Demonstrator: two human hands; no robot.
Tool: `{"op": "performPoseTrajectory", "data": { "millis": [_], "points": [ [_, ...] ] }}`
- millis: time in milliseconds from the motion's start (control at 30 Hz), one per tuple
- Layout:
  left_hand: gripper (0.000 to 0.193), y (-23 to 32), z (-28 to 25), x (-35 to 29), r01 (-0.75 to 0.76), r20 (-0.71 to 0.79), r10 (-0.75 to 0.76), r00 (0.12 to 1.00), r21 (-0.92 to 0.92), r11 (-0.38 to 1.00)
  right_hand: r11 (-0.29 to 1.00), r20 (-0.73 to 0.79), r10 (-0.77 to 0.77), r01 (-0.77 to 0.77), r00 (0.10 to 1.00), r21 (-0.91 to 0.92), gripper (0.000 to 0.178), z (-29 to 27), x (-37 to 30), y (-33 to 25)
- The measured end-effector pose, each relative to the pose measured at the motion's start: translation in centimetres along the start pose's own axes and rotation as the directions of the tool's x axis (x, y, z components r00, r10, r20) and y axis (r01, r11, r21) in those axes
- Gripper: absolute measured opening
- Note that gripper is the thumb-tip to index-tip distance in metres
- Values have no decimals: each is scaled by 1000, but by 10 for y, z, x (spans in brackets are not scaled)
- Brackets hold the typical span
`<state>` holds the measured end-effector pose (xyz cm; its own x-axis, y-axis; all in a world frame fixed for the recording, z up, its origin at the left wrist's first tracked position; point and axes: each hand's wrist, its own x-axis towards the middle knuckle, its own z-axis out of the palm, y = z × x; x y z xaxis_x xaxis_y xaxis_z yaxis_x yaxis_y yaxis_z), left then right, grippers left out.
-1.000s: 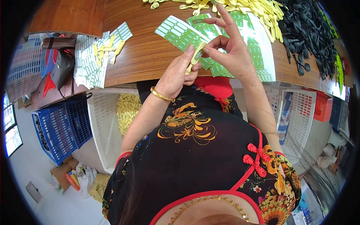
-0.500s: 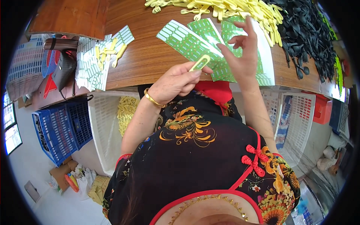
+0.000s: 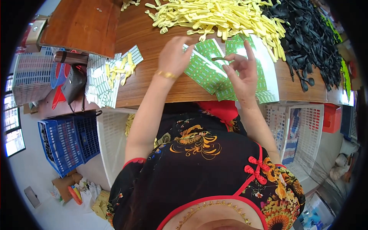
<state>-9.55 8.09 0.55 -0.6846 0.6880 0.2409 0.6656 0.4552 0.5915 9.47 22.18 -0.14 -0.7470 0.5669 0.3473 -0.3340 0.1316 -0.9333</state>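
Head view: a small dark sticker (image 3: 219, 59) is pinched at one end between the thumb and forefinger of the right hand (image 3: 244, 73), above the green sticker sheets (image 3: 207, 76) spread on the surface (image 3: 138, 32). The hands are apart; the left hand (image 3: 174, 57) is held over the surface, near the heap of yellow forks (image 3: 214, 18), but it is blurred, and whether anything is gripped there cannot be told. The sticker is probably best carried by its very edge, with its sticky side left untouched, so that it is neither curled nor weakened. On the left, yellow pieces (image 3: 129, 124) are held in a white crate (image 3: 110, 136), partly hidden by the forearm; beside it stands a blue crate (image 3: 65, 143), its contents not made out. On the right, a blue-and-white item (image 3: 293, 136) is seen in or behind a second white crate (image 3: 312, 130).
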Motion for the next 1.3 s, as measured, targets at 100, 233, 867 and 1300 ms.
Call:
{"op": "performPoseTrajectory", "data": {
  "millis": [100, 233, 867, 1300],
  "points": [
    [39, 4, 55, 55, 74, 64, -84, 994, 144, 987, 1000, 1, 4, -4, 1000, -24, 85, -2, -2, -4],
    [42, -9, 97, 90, 57, 13, -66, 998, 360, 931, 999, -37, 35, -36, 999, -24, 83, -9, -10, -10],
    [30, 46, -5, -77, 620, 619, 48, 784, -784, -11, 952, 169, 114, -157, 979, 265, 76, 13, 12, -25],
    [50, 64, -11, -94, 712, 707, -117, 698, -702, 9, 992, 245, 122, -113, 962, -48, 77, 12, 2, -33]
  ]
}}
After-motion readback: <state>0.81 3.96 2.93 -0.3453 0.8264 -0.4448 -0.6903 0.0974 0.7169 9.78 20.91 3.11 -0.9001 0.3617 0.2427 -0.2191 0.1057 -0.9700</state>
